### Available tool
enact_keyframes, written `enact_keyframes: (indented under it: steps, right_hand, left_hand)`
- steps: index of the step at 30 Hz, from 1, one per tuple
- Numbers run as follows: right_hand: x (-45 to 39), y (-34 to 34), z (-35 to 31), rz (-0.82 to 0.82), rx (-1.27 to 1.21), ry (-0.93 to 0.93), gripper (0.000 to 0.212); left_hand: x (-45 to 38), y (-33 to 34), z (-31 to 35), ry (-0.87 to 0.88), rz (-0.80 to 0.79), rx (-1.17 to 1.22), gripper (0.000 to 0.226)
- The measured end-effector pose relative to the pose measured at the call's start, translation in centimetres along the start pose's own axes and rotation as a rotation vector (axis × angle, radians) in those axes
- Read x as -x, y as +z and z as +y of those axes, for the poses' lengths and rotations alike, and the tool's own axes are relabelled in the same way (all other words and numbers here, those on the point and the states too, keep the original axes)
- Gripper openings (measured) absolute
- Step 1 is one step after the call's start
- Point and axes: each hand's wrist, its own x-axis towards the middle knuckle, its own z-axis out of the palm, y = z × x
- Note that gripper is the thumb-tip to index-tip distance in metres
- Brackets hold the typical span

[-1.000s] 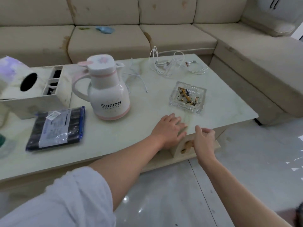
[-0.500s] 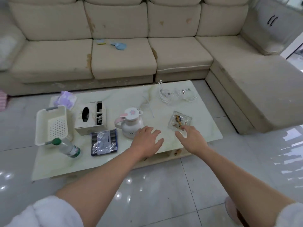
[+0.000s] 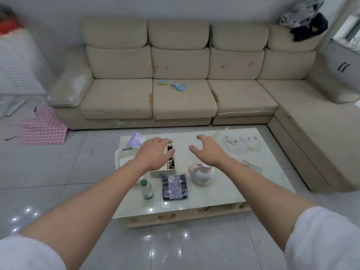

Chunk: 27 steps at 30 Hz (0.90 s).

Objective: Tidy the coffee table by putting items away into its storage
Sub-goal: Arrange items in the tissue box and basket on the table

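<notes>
Glass ashtray (image 3: 251,167) at centre right is half hidden behind the right forearm; left hand (image 3: 154,153) covers the organizer box (image 3: 171,164); both hands, right hand (image 3: 209,151) too, are spread open and empty.

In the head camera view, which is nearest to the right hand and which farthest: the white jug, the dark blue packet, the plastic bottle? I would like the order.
From the right hand:
1. White jug, just below the right wrist in the picture.
2. Dark blue packet, left of the jug, toward the table's front edge.
3. Plastic bottle, farther left still, beside the left forearm.
</notes>
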Motion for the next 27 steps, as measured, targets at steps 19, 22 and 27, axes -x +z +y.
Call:
enact_keyframes:
  steps: [19,22,27]
  right_hand:
    - [-15.7,12.7,-14.5,-0.049,-0.143,0.252,0.066]
    - [-19.5,13.9,-14.7,-0.069,-0.157,0.29,0.066]
    - [-23.7,14.4,-14.2,-0.062,-0.146,0.394,0.063]
  left_hand:
    - [-11.3,-5.1,-27.3,-0.035,-0.197,0.033,0.049]
    - [-15.0,-5.3,-29.8,-0.048,-0.23,0.023,0.049]
    - [-20.5,-5.3,-32.3,-0.05,-0.267,0.074,0.046]
